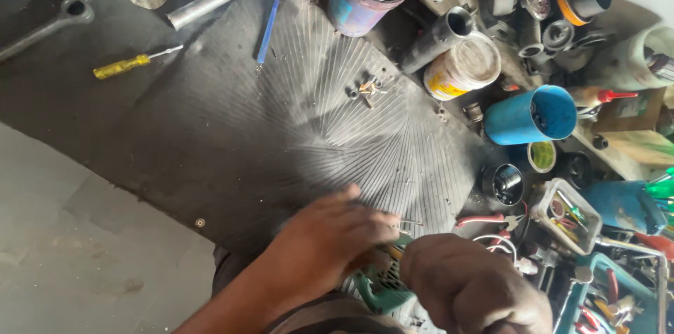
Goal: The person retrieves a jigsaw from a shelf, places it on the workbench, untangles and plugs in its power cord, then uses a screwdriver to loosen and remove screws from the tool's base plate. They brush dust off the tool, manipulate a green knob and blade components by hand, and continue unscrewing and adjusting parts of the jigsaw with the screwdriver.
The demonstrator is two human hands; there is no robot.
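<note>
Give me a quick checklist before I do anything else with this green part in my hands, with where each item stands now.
1. Both hands on the part: left hand and right hand both at the green part: ok.
2. Firm grip: contact hidden by the hands: cannot tell.
3. Small loose screws clear of the hands, grouped on the ribbed mat: ok.
4. Yellow screwdriver within sight on the mat's far left: ok.
5. Red-handled pliers lie close beside the right hand: ok.
6. What the thin metal pin at the left fingertips belongs to: cannot tell.
</note>
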